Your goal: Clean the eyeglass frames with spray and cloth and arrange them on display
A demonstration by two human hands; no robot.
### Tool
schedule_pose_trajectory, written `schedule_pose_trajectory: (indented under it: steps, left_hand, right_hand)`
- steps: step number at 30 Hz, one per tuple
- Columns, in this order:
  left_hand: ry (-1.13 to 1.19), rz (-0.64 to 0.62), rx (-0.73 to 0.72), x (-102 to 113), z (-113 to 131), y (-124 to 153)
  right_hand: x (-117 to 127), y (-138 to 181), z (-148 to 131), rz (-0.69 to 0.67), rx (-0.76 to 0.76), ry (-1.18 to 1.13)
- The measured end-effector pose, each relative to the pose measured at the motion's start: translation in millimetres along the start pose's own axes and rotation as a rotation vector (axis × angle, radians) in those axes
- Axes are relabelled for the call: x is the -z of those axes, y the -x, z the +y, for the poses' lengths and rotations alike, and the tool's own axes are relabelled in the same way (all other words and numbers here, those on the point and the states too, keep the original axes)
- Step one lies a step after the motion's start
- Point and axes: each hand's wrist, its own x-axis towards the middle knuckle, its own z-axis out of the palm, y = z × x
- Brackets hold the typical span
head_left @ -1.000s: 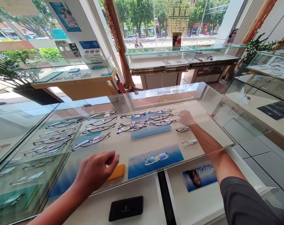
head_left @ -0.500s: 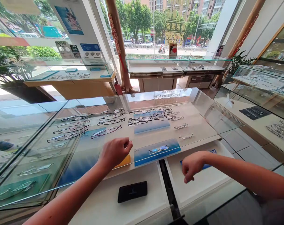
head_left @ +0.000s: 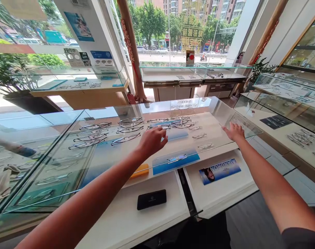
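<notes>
My left hand (head_left: 153, 139) is above the glass top of the display case (head_left: 131, 111), its fingers curled in a loose fist with nothing visible in them. Behind and beside it, rows of eyeglasses (head_left: 126, 139) lie under the glass. My right hand (head_left: 234, 132) rests at the right side of the glass top, thumb and fingers apart, holding nothing. Rimless glasses with bluish lenses (head_left: 177, 158) lie on a blue card (head_left: 157, 168) near the case's front. Below, a black glasses case (head_left: 151, 199) lies in the left pulled-out drawer (head_left: 170, 204).
The right drawer (head_left: 219, 193), pulled out too, holds a blue printed leaflet (head_left: 222, 170). A yellow case (head_left: 143, 171) sits under the front glass. Another glass counter with eyeglasses (head_left: 303, 138) stands at right. More glass cases (head_left: 168, 74) line the window.
My left hand has moved right and farther forward over the glass. My right hand has lifted from above the right drawer to the far right of the glass top and its fingers have opened.
</notes>
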Motion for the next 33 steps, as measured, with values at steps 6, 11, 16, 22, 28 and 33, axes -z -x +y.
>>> schedule_pose_trajectory:
  steps: [6, 11, 16, 22, 28, 33]
  left_hand:
    - [0.128, -0.092, -0.023, -26, 18, -98]
    - [0.091, -0.207, 0.022, -54, 24, -140]
    - [0.05, -0.281, 0.048, -61, 23, -155]
    - [0.04, -0.336, 0.072, -54, 25, -164]
    - [0.131, -0.319, 0.073, -22, 50, -147]
    - [0.762, -0.423, -0.032, 15, 112, -78]
  right_hand:
    - [-13, -13, 8, 0.002, 0.004, 0.001]
    - [-18, -15, 10, 0.02, 0.015, 0.008]
    - [-19, -15, 9, 0.015, 0.011, -0.005]
    - [-14, -10, 2, -0.006, -0.002, -0.003]
    - [-13, -11, 2, 0.004, 0.004, -0.009]
    - [-12, -12, 3, 0.009, 0.012, -0.015]
